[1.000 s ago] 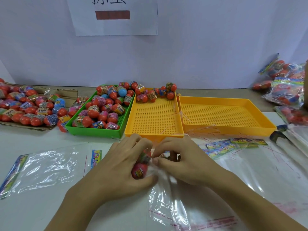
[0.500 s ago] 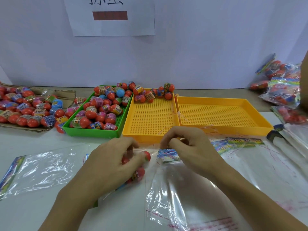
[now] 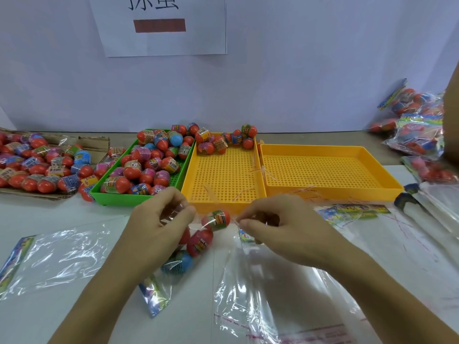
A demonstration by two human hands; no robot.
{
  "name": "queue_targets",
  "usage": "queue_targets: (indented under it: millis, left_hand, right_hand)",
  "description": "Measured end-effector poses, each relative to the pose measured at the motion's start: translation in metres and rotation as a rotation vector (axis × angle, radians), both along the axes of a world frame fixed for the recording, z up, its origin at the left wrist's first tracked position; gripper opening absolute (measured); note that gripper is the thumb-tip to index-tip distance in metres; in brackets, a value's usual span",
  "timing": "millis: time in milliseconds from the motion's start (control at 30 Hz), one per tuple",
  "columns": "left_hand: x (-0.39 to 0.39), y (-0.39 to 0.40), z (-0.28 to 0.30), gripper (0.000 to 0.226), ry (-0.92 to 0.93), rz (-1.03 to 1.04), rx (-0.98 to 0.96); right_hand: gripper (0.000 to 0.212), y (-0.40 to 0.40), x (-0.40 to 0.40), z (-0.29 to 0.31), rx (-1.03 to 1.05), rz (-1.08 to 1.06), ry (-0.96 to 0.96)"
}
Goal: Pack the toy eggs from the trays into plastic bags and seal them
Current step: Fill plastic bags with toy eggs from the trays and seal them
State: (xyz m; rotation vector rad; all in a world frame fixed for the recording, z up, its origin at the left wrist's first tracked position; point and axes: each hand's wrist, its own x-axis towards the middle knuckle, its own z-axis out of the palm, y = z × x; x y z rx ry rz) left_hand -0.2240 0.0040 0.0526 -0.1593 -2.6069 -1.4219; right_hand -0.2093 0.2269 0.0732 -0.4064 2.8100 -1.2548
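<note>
My left hand (image 3: 159, 227) grips the mouth of a clear plastic bag (image 3: 155, 294) that lies on the table with three toy eggs in it: a green-banded one (image 3: 216, 219), a red one (image 3: 200, 242) and a blue one (image 3: 177, 263). To its right, my right hand (image 3: 280, 227) is pinched on a thin clear strip with a red line, right beside the bag's mouth. A green tray (image 3: 139, 197) is heaped with toy eggs (image 3: 149, 165). The middle yellow tray (image 3: 223, 203) has a few eggs (image 3: 218, 142) along its back edge.
The right yellow tray (image 3: 332, 194) holds only loose strips. More eggs lie on cardboard (image 3: 37, 167) at the left. Empty bags lie at the left (image 3: 57, 254), under my right wrist (image 3: 248, 294) and at the right (image 3: 372, 244). Packed bags (image 3: 417, 130) are piled at far right.
My hands have drawn apart. The left hand shifted left with the filled bag, whose eggs now show, and the right hand pulled rightward with the strip pinched.
</note>
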Motion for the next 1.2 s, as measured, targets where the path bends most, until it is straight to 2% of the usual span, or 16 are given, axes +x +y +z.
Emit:
queue_targets:
  millis: [100, 167, 300, 400, 467, 533, 667, 833, 933, 1000, 1033, 1100, 1200]
  left_hand:
    - [-0.001, -0.001, 0.001, 0.015, -0.013, 0.009, 0.081]
    - [0.000, 0.000, 0.004, 0.019, -0.001, -0.007, 0.144]
    - [0.001, 0.004, 0.011, 0.022, 0.030, -0.013, 0.447]
    - [0.004, 0.009, 0.017, 0.011, -0.032, -0.031, 0.703]
    - [0.007, 0.012, 0.018, 0.006, -0.111, -0.085, 0.778]
    - [0.011, 0.015, 0.018, 0.015, -0.155, -0.131, 0.762]
    - [0.014, 0.019, 0.016, 0.019, -0.172, -0.178, 0.720]
    - [0.011, 0.016, 0.014, 0.026, -0.206, -0.252, 0.772]
    - [0.013, 0.016, 0.014, 0.073, -0.210, -0.352, 0.824]
    - [0.014, 0.017, 0.013, 0.088, -0.184, -0.372, 0.774]
    - [0.015, 0.018, 0.012, 0.082, -0.158, -0.357, 0.738]
    - [0.015, 0.019, 0.011, 0.058, -0.100, -0.299, 0.710]
    - [0.015, 0.020, 0.009, 0.039, -0.059, -0.275, 0.725]
  right_hand:
    - [0.009, -0.007, 0.000, -0.009, -0.021, -0.036, 0.002]
    - [0.012, -0.008, -0.001, -0.010, -0.115, -0.088, 0.009]
    - [0.044, -0.007, -0.001, -0.004, -0.338, -0.184, -0.020]
    - [0.051, -0.010, 0.001, -0.003, -0.439, -0.099, -0.074]
    - [0.051, -0.016, 0.004, -0.004, -0.458, -0.026, -0.077]
    - [0.045, -0.020, 0.006, -0.006, -0.467, 0.002, -0.059]
    - [0.010, -0.018, 0.006, -0.006, -0.564, 0.026, -0.052]
    - [0.022, -0.015, 0.003, -0.006, -0.641, -0.044, -0.057]
    - [0.023, -0.014, 0.003, -0.004, -0.643, -0.042, -0.047]
    - [0.016, -0.014, 0.004, -0.004, -0.658, -0.026, -0.039]
    - [0.012, -0.015, 0.005, -0.004, -0.665, -0.020, -0.036]
    - [0.011, -0.017, 0.006, -0.005, -0.666, -0.023, -0.024]
    - [0.020, -0.021, 0.009, -0.007, -0.599, -0.101, 0.096]
